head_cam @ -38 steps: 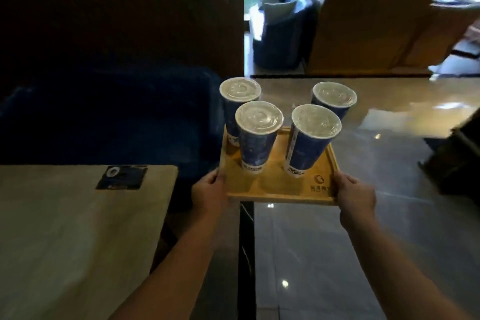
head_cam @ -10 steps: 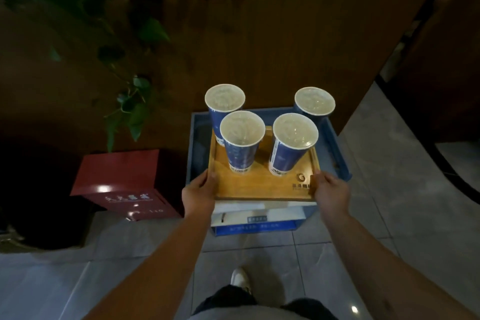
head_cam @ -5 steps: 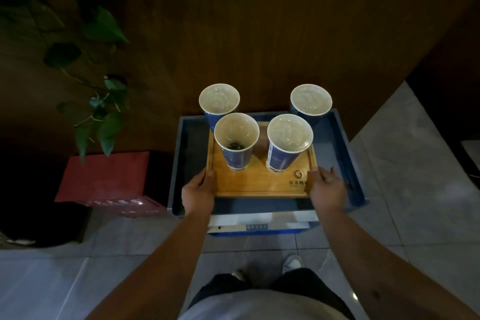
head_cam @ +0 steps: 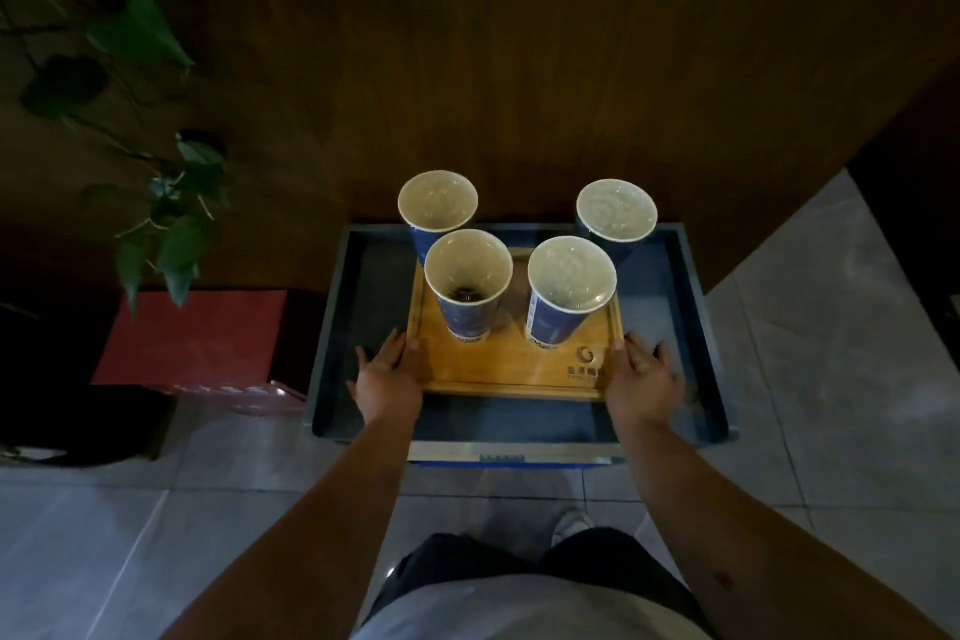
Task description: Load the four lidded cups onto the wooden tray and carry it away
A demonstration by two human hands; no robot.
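Note:
The wooden tray (head_cam: 501, 366) rests inside the top bin of a blue cart (head_cam: 328, 327). Four blue cups with clear lids stand upright on it: back left (head_cam: 438, 200), front left (head_cam: 468, 265), front right (head_cam: 571, 276), back right (head_cam: 616, 211). Through the front left lid a little dark liquid shows at the bottom. My left hand (head_cam: 387, 377) lies flat against the tray's left edge with its fingers spread. My right hand (head_cam: 644, 377) lies the same way against the right edge. Neither hand wraps the tray.
A dark wooden wall (head_cam: 519, 68) rises right behind the cart. A red box (head_cam: 192, 338) stands on the floor to the left, under a trailing green plant (head_cam: 176, 234). Grey floor tiles (head_cam: 831, 327) spread to the right and towards me; my shoe (head_cam: 569, 525) is below the cart.
I carried the tray from beside a table to the blue cart and lowered it into the top bin. My fingers have gone from gripping the tray's sides to lying flat beside it.

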